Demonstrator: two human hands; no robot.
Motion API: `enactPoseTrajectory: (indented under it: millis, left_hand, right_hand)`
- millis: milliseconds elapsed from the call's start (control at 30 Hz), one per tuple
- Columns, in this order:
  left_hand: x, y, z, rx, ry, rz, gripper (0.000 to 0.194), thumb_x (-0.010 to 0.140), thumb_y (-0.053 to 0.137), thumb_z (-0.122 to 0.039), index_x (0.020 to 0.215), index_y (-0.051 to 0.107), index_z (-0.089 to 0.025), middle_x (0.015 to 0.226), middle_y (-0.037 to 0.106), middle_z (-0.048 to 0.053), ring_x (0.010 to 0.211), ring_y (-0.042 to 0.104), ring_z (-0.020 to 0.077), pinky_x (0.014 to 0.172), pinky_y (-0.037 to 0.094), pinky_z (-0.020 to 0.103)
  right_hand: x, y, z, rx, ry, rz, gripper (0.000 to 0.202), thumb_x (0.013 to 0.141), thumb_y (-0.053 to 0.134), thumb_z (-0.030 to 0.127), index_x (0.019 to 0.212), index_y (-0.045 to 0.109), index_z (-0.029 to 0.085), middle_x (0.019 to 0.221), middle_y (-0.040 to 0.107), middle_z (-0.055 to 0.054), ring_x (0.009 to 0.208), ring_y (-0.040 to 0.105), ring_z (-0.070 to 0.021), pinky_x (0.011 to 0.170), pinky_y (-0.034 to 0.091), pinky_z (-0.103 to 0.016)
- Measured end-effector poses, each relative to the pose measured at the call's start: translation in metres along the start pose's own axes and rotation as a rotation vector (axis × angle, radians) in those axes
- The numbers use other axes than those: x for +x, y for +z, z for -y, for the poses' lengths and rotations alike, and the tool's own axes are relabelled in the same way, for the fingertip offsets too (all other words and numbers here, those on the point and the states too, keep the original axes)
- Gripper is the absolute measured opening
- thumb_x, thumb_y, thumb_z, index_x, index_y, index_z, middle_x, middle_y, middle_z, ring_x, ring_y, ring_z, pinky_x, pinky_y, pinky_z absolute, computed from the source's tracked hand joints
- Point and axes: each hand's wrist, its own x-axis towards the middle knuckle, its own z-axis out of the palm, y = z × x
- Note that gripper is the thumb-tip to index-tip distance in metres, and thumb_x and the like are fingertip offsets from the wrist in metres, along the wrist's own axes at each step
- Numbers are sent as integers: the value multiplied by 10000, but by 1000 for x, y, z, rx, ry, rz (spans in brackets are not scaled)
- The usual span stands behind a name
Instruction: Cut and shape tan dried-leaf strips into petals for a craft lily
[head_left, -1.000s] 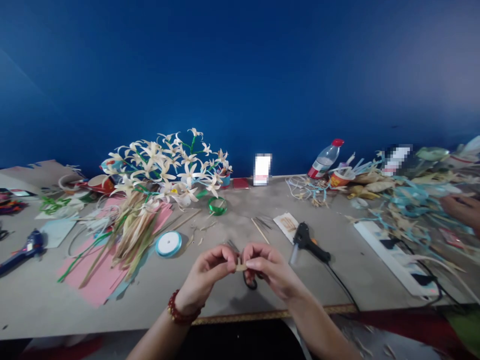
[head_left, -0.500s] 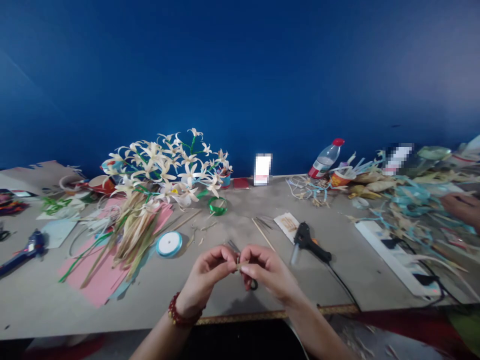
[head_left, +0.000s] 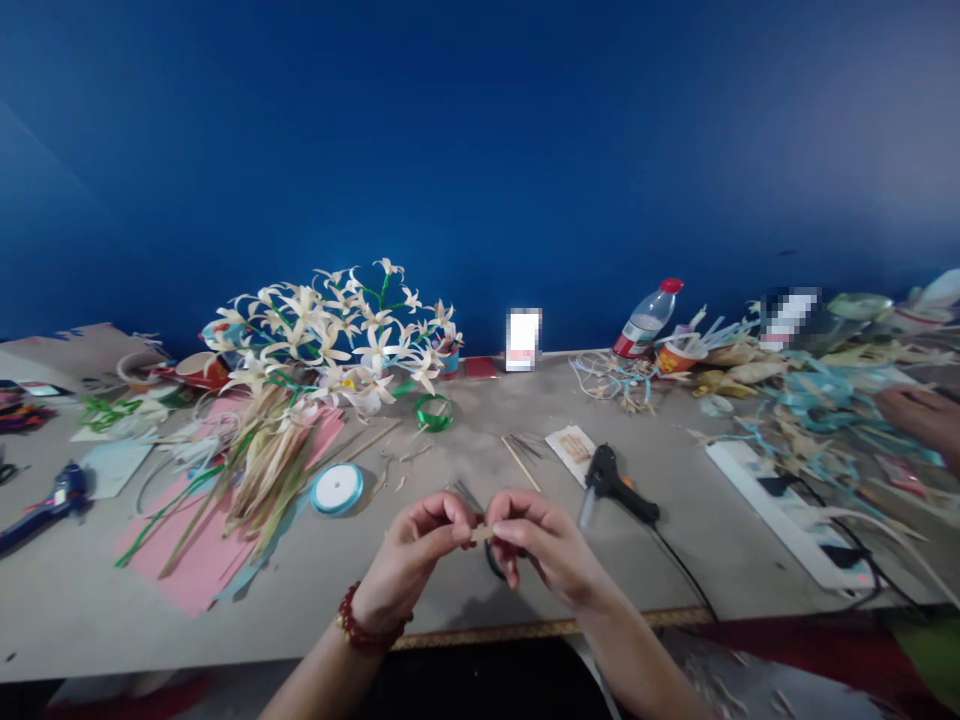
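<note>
Between my two hands, near the table's front edge, a small pale strip (head_left: 481,534) is stretched. My left hand (head_left: 421,548) pinches its left end between thumb and forefinger; a dark red bead bracelet (head_left: 369,625) is on that wrist. The right end is pinched by my right hand (head_left: 549,548), whose lower fingers curl down. Scissors (head_left: 495,560) lie on the table behind and under my hands, partly hidden. Left of my hands is a light blue ribbon spool (head_left: 337,489).
White flowers (head_left: 304,315) and dried husks (head_left: 262,470) occupy the left. At right are a black glue gun (head_left: 621,485), a power strip (head_left: 784,515), a bottle (head_left: 646,320) and a cup (head_left: 681,355). Another person's hand (head_left: 919,415) is at the far right.
My fingertips have moved slightly apart, and more of the pale strip shows between them. My right hand has shifted a little to the right. The view has moved slightly.
</note>
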Motion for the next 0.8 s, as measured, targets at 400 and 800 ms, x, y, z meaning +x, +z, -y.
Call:
enactPoseTrajectory:
  millis: [400,800]
  left_hand:
    - [1,-1,1,100,30,18,162,833,696,-280,783,619,-146,774,580,26,774,510,153,759,399,270]
    - [2,4,5,152,108,16,151,834,689,-261,790,583,-163,799,561,23,790,521,166,753,406,276]
  right_hand:
    - [-1,1,6,-222,-24,-10,272,822,679,427,768,592,176,633,528,41,477,493,-75,440,448,-180]
    - [-2,8,5,-161,-82,-67,273,811,700,411,718,585,181,592,510,48,469,492,-83,436,446,-191]
